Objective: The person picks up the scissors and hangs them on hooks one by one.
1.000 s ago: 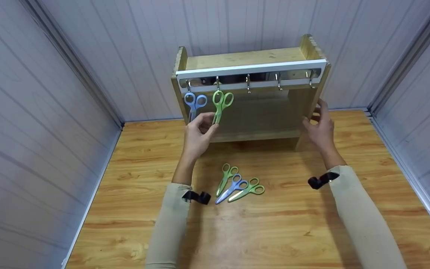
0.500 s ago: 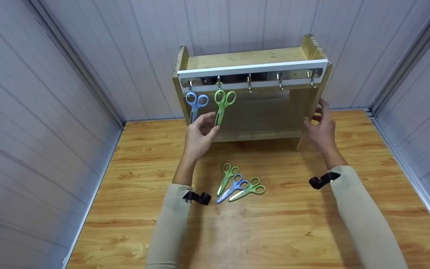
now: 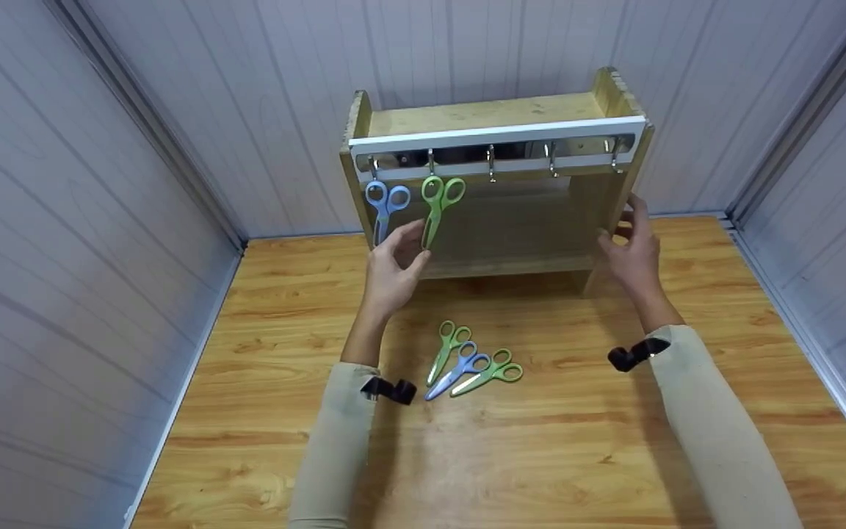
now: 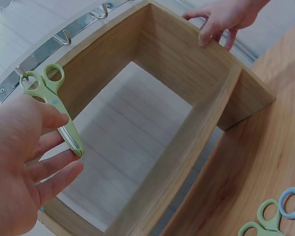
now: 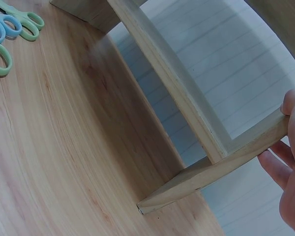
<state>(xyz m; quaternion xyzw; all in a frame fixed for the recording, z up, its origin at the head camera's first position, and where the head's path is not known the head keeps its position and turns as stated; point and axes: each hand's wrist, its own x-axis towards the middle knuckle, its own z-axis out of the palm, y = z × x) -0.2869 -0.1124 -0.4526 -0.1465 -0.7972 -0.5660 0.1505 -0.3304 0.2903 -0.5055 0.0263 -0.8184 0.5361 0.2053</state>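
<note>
A pair of green scissors (image 3: 435, 213) hangs by one finger loop from the second hook of a white-framed hook rail (image 3: 496, 135), blade down. My left hand (image 3: 391, 272) is beside its blade, fingers and thumb loosely spread; in the left wrist view the thumb overlaps the blade's edge and a fingertip lies by its tip. Blue scissors (image 3: 382, 209) hang on the first hook, their lower part partly behind the left hand. With thumb and fingers on either side, my right hand (image 3: 634, 253) grips the right side panel of the wooden shelf (image 3: 540, 110).
Two green scissors (image 3: 443, 353) (image 3: 493, 373) and blue scissors (image 3: 460, 372) lie on the wood-grain surface (image 3: 540, 455) before the shelf. Three hooks on the right of the rail bear nothing. Pale panelled walls (image 3: 136, 242) stand behind and at both sides.
The left hand's thumb has lowered slightly away from the green scissors' blade, and more of the blade tip shows. The right hand stays on the panel.
</note>
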